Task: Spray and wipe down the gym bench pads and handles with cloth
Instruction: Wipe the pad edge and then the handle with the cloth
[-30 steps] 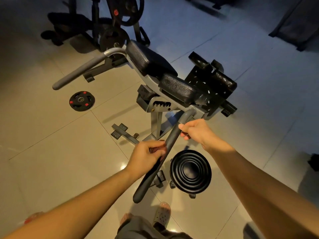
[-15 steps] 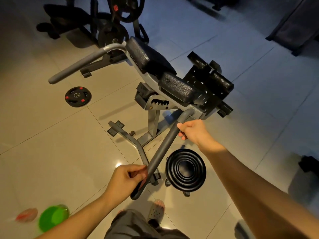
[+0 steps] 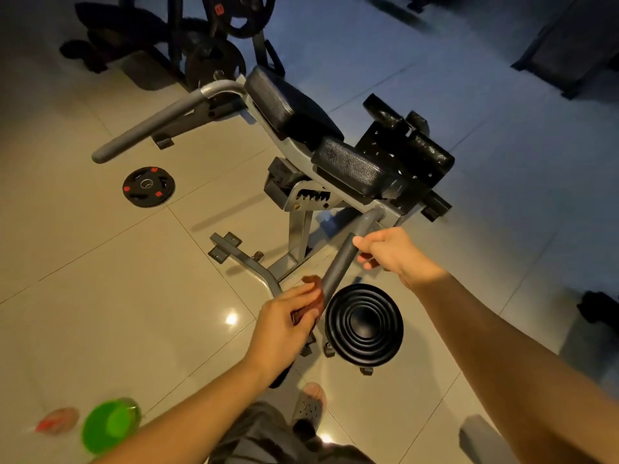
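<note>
We hold near grey tubular bench handle [image 3: 339, 262] with 2 hands: right hand [image 3: 395, 252] curled round upper end, left hand [image 3: 281, 326] clamping small reddish-brown cloth [image 3: 317, 297] round lower stretch. Handle looks rigid, fixed; cloth limp, light, so we'd wrap it tight.

Around the near grey foam-sleeved handle bar [image 3: 338, 262] room is tight: the right hand [image 3: 392, 252] grips its upper part, the left hand [image 3: 284, 326] with a reddish-brown cloth [image 3: 316, 296] covers its lower part, with 1 bare stretch between. Just right of the bar sits a black ribbed round disc [image 3: 365, 324]. Left of it runs a curved grey steel base leg [image 3: 249, 264], then open beige floor tile [image 3: 117, 296].
</note>
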Demonstrator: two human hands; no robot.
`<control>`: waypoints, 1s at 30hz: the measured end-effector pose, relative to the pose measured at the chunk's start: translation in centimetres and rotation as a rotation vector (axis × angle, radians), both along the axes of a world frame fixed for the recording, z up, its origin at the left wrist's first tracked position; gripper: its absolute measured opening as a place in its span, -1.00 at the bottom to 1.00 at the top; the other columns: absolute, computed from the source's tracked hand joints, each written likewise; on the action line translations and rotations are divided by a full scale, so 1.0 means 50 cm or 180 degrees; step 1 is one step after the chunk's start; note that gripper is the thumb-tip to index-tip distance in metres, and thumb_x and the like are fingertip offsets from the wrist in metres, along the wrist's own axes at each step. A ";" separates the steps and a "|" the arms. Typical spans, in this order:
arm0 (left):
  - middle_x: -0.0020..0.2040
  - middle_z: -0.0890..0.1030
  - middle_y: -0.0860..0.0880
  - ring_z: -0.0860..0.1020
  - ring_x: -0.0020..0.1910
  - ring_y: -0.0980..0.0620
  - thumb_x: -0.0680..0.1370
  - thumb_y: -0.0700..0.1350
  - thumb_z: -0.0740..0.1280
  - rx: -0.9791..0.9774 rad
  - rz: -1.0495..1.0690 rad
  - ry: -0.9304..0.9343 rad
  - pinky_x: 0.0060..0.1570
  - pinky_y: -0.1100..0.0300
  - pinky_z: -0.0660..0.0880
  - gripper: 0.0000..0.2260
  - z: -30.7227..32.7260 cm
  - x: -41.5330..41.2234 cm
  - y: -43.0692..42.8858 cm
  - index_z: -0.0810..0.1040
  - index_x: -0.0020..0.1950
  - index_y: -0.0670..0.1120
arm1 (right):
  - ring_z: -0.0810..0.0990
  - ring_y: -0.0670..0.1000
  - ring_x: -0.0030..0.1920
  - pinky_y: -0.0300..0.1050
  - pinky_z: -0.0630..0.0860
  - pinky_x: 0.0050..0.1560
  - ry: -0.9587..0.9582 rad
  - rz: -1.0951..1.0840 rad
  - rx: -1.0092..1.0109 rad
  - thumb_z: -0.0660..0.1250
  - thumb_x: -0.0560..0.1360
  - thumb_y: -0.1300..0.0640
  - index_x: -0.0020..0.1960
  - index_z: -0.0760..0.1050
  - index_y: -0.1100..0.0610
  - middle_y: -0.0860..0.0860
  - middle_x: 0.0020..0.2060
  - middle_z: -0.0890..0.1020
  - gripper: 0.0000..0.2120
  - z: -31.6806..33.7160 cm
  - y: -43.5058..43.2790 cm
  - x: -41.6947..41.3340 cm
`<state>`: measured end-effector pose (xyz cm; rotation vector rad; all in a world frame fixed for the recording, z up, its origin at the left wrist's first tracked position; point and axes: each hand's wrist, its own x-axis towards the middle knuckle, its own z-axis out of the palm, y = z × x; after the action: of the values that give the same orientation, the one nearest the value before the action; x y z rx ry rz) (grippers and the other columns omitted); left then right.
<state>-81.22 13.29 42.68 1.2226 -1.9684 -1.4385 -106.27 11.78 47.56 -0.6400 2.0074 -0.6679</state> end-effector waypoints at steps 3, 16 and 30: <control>0.31 0.56 0.23 0.48 0.31 0.39 0.53 -0.29 0.48 0.0290 0.0032 0.0006 0.34 0.49 0.32 -0.58 -0.030 0.087 0.048 0.62 0.25 0.17 | 0.58 -0.03 -0.27 -0.42 0.34 -0.57 -0.0003 -0.0052 0.0034 0.39 0.61 0.09 0.07 0.67 0.21 0.14 -0.09 0.69 -0.81 0.010 0.001 -0.004; 0.00 0.74 0.06 0.69 -0.04 0.06 0.52 -0.31 0.48 0.0965 0.0008 -0.0055 -0.03 0.08 0.62 -0.71 0.039 0.167 -0.057 0.73 0.13 0.02 | 0.61 0.01 -0.26 -0.10 0.55 -0.24 -0.0541 -0.0915 -0.0127 0.37 0.62 0.13 0.04 0.62 0.18 0.14 -0.16 0.68 -0.88 -0.004 0.066 0.143; 0.13 0.68 0.00 0.65 0.10 0.12 0.57 -0.39 0.36 0.0994 -0.0961 0.0259 0.12 0.12 0.64 -0.58 0.104 0.091 -0.042 0.56 0.33 0.01 | 0.72 0.13 0.06 0.07 0.70 -0.04 -0.1438 -0.1839 -0.1300 0.47 0.55 0.16 0.27 0.56 0.09 0.15 0.08 0.70 -0.69 0.007 0.246 0.360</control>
<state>-76.67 11.21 47.86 0.9947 -1.9891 -1.9738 -88.25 24.07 47.90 -0.0948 1.6279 -1.4520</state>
